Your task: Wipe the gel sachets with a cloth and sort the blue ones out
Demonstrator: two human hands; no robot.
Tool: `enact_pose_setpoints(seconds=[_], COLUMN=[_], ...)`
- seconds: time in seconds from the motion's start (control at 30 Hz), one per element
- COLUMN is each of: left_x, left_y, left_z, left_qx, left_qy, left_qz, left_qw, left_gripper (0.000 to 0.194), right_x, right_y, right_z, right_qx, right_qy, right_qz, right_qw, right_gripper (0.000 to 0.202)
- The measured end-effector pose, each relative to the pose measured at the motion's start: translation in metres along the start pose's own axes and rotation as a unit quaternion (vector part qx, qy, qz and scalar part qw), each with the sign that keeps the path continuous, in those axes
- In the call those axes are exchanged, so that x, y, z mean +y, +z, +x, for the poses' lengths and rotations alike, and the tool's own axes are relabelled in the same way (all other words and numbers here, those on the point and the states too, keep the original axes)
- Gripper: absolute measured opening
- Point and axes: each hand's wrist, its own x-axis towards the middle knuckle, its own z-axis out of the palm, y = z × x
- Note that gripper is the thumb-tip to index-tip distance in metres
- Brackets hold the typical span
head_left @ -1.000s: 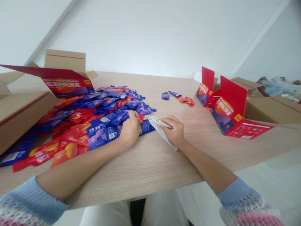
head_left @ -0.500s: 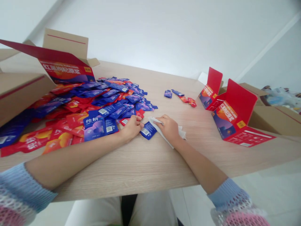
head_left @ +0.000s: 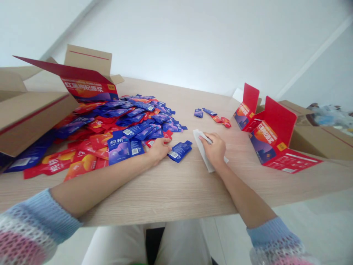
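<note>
My left hand point(head_left: 159, 151) rests at the right edge of the pouch pile, its index finger stretched out over a red pouch point(head_left: 167, 134) and its thumb beside the corner of a blue pouch point(head_left: 179, 151). The fingers look apart; whether the thumb touches that corner, I cannot tell. The blue pouch lies flat with its barcode side up and its spout pointing right. In my right hand point(head_left: 215, 149), a folded white tissue point(head_left: 202, 149) is gripped, just right of this pouch and apart from it.
A heap of red and blue pouches point(head_left: 121, 129) covers the table's left part, in front of open cartons point(head_left: 91, 86). Several small pouches point(head_left: 209, 112) lie further back. Two open red boxes point(head_left: 271, 136) stand at the right, with plastic bags point(head_left: 331, 114) behind them.
My right hand has drawn the tissue right, off the blue pouch, uncovering its spout. My left hand's fingers have loosened from a pinch. The view has shifted slightly.
</note>
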Motion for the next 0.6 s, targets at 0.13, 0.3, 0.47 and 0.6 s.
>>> enact_pose_setpoints(seconds=[0.13,0.3,0.47,0.6], left_x=[0.006,0.008,0.006,0.004], left_y=[-0.002,0.001,0.002,0.001], left_z=[0.001,0.0,-0.002,0.001], left_qx=[-0.057,-0.047,-0.066,-0.067], left_qy=[-0.047,-0.039,-0.02,-0.022], left_qz=[-0.079,-0.09,-0.106,-0.095], left_qw=[0.994,0.994,0.992,0.993], left_gripper=[0.045,0.026,0.035,0.04], right_x=[-0.034,-0.045,-0.022,-0.003], right_y=[0.004,0.022,0.032,0.031], right_z=[-0.016,-0.026,-0.009,0.006], right_qx=[-0.036,-0.237,-0.212,-0.184], right_qy=[-0.071,-0.14,-0.068,-0.018], right_qz=[0.113,0.131,0.028,-0.081], right_qw=[0.99,0.952,0.974,0.979], right_gripper=[0.026,0.022,0.025,0.026])
